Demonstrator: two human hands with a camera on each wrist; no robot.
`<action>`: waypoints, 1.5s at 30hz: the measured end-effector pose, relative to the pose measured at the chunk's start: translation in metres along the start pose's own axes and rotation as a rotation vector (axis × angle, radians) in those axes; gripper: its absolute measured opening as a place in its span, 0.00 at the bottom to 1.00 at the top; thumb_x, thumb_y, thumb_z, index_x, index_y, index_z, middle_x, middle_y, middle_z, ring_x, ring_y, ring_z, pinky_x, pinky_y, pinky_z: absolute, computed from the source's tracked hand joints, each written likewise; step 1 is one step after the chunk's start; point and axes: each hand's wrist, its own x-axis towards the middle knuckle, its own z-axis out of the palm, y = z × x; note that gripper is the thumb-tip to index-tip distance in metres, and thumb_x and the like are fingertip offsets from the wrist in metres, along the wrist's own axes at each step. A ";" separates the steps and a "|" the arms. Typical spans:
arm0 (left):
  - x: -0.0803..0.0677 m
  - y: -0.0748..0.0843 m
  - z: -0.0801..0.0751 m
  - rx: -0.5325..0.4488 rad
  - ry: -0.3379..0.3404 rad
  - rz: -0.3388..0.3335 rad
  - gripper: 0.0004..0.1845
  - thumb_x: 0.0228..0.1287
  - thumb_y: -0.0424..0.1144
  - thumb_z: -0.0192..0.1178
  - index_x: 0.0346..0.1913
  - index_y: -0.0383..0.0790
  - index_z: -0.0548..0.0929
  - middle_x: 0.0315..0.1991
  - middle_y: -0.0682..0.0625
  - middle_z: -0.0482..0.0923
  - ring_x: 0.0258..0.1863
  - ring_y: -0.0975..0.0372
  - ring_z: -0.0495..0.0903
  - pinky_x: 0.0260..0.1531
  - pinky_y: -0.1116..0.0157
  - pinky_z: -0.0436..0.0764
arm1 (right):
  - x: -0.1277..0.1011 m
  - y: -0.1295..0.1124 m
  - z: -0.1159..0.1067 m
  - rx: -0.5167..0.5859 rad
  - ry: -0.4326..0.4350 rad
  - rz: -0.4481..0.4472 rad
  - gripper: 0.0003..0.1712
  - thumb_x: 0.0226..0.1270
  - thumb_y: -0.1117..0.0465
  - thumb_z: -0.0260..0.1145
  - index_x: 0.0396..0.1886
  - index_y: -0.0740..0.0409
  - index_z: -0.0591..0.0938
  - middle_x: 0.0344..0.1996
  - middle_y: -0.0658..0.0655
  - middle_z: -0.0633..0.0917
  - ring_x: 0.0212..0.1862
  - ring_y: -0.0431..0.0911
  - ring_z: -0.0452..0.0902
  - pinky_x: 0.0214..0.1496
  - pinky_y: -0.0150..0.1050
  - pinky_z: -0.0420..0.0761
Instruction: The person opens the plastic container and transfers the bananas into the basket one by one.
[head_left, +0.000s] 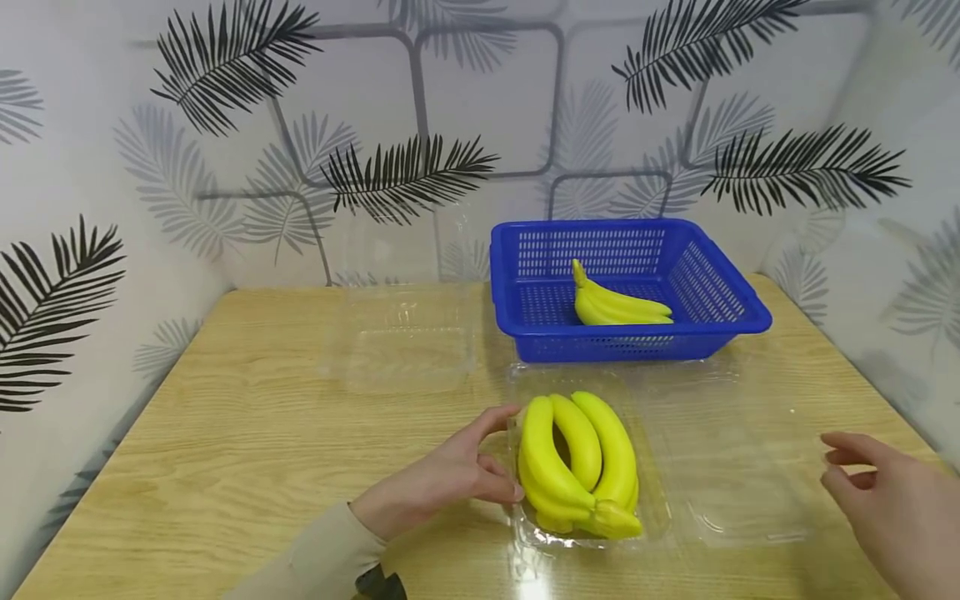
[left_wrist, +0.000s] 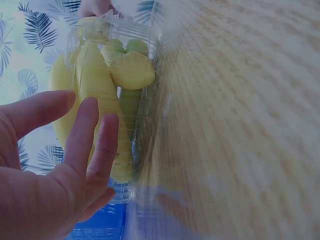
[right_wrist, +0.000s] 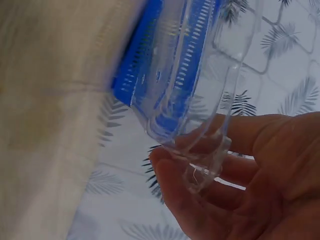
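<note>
A clear plastic clamshell box [head_left: 652, 500] lies unfolded on the table, holding a bunch of yellow bananas [head_left: 611, 454]. Along its left wall, the fingertips of my left hand [head_left: 461, 475] rest with the fingers spread. In the left wrist view the left hand [left_wrist: 65, 165] shows fairly straight fingers beside the bananas [left_wrist: 95, 75]. The box's transparent lid [head_left: 738, 475] lies folded out to the right. My right hand [head_left: 892, 508] is at its outer edge; in the right wrist view the right hand [right_wrist: 240, 180] has thumb and fingers curled around the lid's rim [right_wrist: 200, 167].
Behind the box stands a blue basket [head_left: 615, 343] with another banana bunch [head_left: 618, 304] inside. A second clear clamshell box [head_left: 408, 358] sits on the wooden table [head_left: 247, 433] at the back left, its lid raised. A leaf-patterned wall [head_left: 480, 108] bounds the table's back.
</note>
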 end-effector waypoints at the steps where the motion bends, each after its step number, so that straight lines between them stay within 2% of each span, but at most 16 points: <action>1: 0.000 0.000 0.000 0.000 0.001 0.000 0.50 0.52 0.28 0.70 0.76 0.52 0.57 0.63 0.46 0.64 0.37 0.53 0.84 0.49 0.58 0.79 | 0.002 0.007 0.003 -0.048 -0.068 -0.006 0.18 0.63 0.69 0.61 0.51 0.74 0.79 0.38 0.71 0.85 0.28 0.46 0.83 0.21 0.33 0.72; 3: 0.000 0.000 0.000 0.001 0.000 0.002 0.50 0.52 0.28 0.70 0.76 0.52 0.57 0.63 0.45 0.65 0.37 0.53 0.84 0.49 0.59 0.79 | 0.006 0.017 0.007 -0.117 -0.197 -0.016 0.20 0.64 0.65 0.62 0.53 0.72 0.78 0.40 0.68 0.85 0.34 0.59 0.84 0.25 0.41 0.74; 8: 0.000 -0.001 0.001 -0.015 -0.004 0.003 0.50 0.52 0.28 0.69 0.76 0.52 0.56 0.59 0.44 0.68 0.36 0.52 0.84 0.49 0.59 0.79 | 0.009 0.033 0.018 -0.146 -0.346 -0.064 0.24 0.61 0.63 0.66 0.54 0.73 0.77 0.39 0.64 0.87 0.37 0.58 0.85 0.32 0.54 0.77; 14: -0.001 -0.001 0.001 -0.035 -0.013 0.005 0.51 0.52 0.27 0.69 0.77 0.51 0.55 0.61 0.45 0.67 0.37 0.53 0.84 0.48 0.59 0.79 | 0.012 0.037 0.020 -0.163 -0.465 -0.033 0.28 0.59 0.64 0.69 0.56 0.74 0.75 0.36 0.62 0.87 0.41 0.63 0.82 0.34 0.56 0.77; 16: -0.001 0.000 0.000 -0.038 -0.014 0.007 0.51 0.52 0.27 0.69 0.77 0.52 0.55 0.61 0.45 0.66 0.36 0.53 0.84 0.49 0.58 0.79 | 0.013 0.037 0.020 -0.161 -0.475 -0.038 0.28 0.59 0.64 0.68 0.57 0.74 0.74 0.36 0.62 0.87 0.40 0.62 0.82 0.34 0.56 0.77; 20: -0.001 0.001 -0.001 -0.035 -0.009 0.008 0.51 0.52 0.26 0.68 0.77 0.52 0.55 0.58 0.44 0.70 0.36 0.53 0.84 0.52 0.57 0.77 | 0.012 0.036 0.020 -0.135 -0.427 -0.103 0.26 0.59 0.65 0.67 0.56 0.74 0.75 0.35 0.61 0.87 0.37 0.58 0.83 0.32 0.53 0.77; 24: 0.001 -0.001 -0.004 -0.037 0.005 0.005 0.51 0.53 0.27 0.68 0.77 0.53 0.54 0.45 0.38 0.81 0.34 0.53 0.84 0.55 0.57 0.75 | 0.019 0.032 0.022 -0.125 -0.406 -0.155 0.25 0.59 0.68 0.65 0.57 0.75 0.76 0.35 0.61 0.87 0.38 0.59 0.82 0.35 0.55 0.78; 27: 0.005 -0.002 -0.008 -0.048 0.008 0.012 0.51 0.53 0.26 0.68 0.78 0.53 0.54 0.35 0.35 0.84 0.33 0.53 0.84 0.54 0.57 0.76 | 0.025 0.028 0.025 -0.119 -0.401 -0.191 0.25 0.58 0.70 0.65 0.56 0.76 0.76 0.34 0.61 0.87 0.38 0.59 0.82 0.36 0.56 0.78; 29: 0.007 -0.002 -0.012 -0.055 0.011 0.013 0.51 0.54 0.26 0.68 0.78 0.52 0.54 0.35 0.35 0.84 0.34 0.52 0.84 0.56 0.56 0.74 | 0.029 0.026 0.027 -0.116 -0.393 -0.216 0.24 0.58 0.70 0.65 0.55 0.76 0.77 0.33 0.60 0.87 0.37 0.58 0.82 0.36 0.55 0.79; 30: 0.008 -0.003 -0.015 -0.057 0.012 0.014 0.51 0.54 0.27 0.68 0.78 0.52 0.53 0.37 0.36 0.84 0.34 0.51 0.85 0.58 0.54 0.73 | 0.032 0.025 0.029 -0.115 -0.393 -0.226 0.24 0.58 0.70 0.65 0.55 0.77 0.77 0.33 0.60 0.87 0.37 0.58 0.82 0.35 0.54 0.79; 32: 0.009 -0.003 -0.019 -0.057 0.017 0.011 0.50 0.56 0.28 0.68 0.78 0.52 0.54 0.50 0.39 0.81 0.36 0.51 0.85 0.62 0.53 0.69 | 0.037 0.023 0.031 -0.107 -0.395 -0.241 0.24 0.59 0.70 0.65 0.55 0.77 0.77 0.33 0.60 0.87 0.36 0.56 0.82 0.34 0.51 0.78; 34: 0.010 -0.004 -0.022 -0.057 0.026 0.005 0.50 0.57 0.30 0.69 0.78 0.53 0.53 0.64 0.41 0.72 0.37 0.51 0.85 0.65 0.50 0.64 | 0.042 0.022 0.032 -0.099 -0.413 -0.241 0.25 0.60 0.70 0.65 0.56 0.77 0.76 0.34 0.60 0.87 0.35 0.53 0.82 0.33 0.47 0.77; 36: 0.011 -0.005 -0.023 -0.054 0.030 0.001 0.49 0.57 0.32 0.69 0.78 0.54 0.54 0.73 0.44 0.57 0.38 0.52 0.85 0.65 0.49 0.63 | 0.046 0.022 0.033 -0.089 -0.435 -0.237 0.25 0.60 0.70 0.65 0.57 0.77 0.76 0.34 0.60 0.87 0.33 0.50 0.80 0.31 0.44 0.76; 38: 0.012 -0.005 -0.024 -0.054 0.031 -0.001 0.49 0.57 0.32 0.69 0.78 0.54 0.54 0.77 0.46 0.48 0.39 0.53 0.85 0.65 0.50 0.64 | 0.048 0.023 0.033 -0.081 -0.459 -0.229 0.26 0.60 0.71 0.65 0.58 0.78 0.75 0.34 0.60 0.87 0.31 0.47 0.79 0.29 0.42 0.76; 41: 0.013 -0.005 -0.024 -0.057 0.030 -0.005 0.50 0.57 0.32 0.69 0.78 0.54 0.53 0.77 0.46 0.46 0.38 0.53 0.84 0.63 0.52 0.68 | 0.049 0.024 0.033 -0.074 -0.470 -0.223 0.26 0.60 0.71 0.65 0.58 0.78 0.74 0.34 0.60 0.87 0.31 0.45 0.79 0.29 0.41 0.76; 45: 0.014 -0.006 -0.022 -0.086 0.034 0.003 0.50 0.57 0.31 0.69 0.78 0.53 0.53 0.77 0.46 0.45 0.38 0.53 0.84 0.57 0.56 0.75 | 0.047 0.025 0.030 -0.094 -0.464 -0.232 0.26 0.61 0.69 0.65 0.59 0.77 0.75 0.35 0.61 0.87 0.34 0.50 0.82 0.32 0.47 0.79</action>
